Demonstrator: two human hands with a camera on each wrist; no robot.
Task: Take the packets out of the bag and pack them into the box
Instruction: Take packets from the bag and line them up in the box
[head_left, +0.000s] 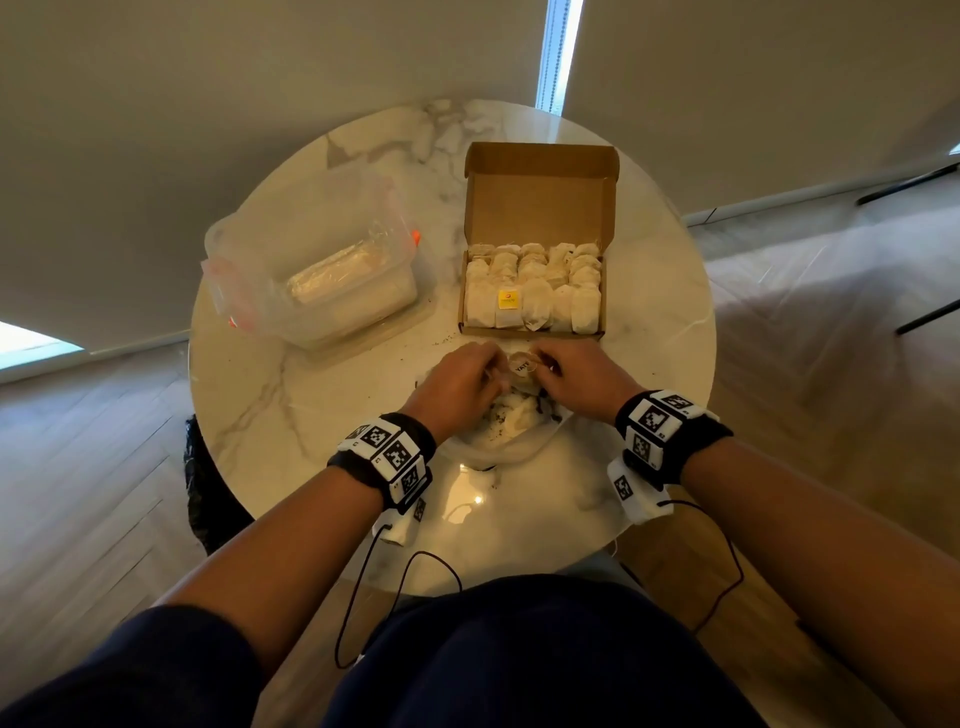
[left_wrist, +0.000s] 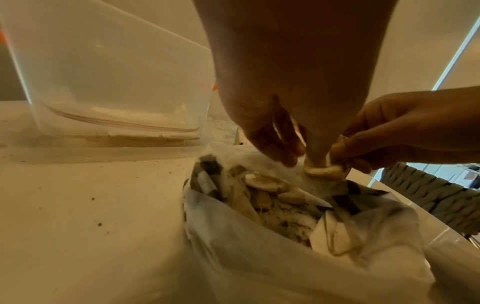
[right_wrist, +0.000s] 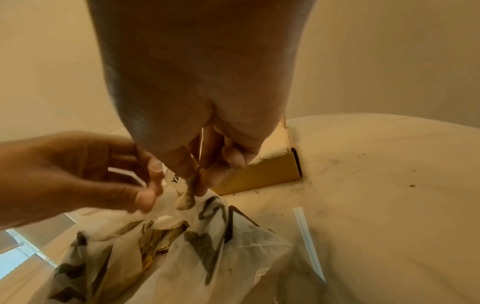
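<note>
A clear plastic bag (head_left: 511, 426) with dark print lies open on the table in front of me, with several pale tea packets inside (left_wrist: 265, 185). Just above its mouth, both hands hold one small packet (left_wrist: 322, 170) that has a round white tag (head_left: 522, 364). My left hand (head_left: 493, 369) pinches it from the left. My right hand (head_left: 545, 366) pinches the packet (right_wrist: 184, 202) and its string from the right. Behind the hands stands the open cardboard box (head_left: 535, 332), its tray filled with rows of packets (head_left: 535, 291).
A clear plastic container (head_left: 322, 275) with orange clips stands at the left of the round marble table (head_left: 311, 415). Dark crumbs dot the tabletop. A thin white strip (right_wrist: 309, 242) lies to the right of the bag. Wrist cables hang at the near edge.
</note>
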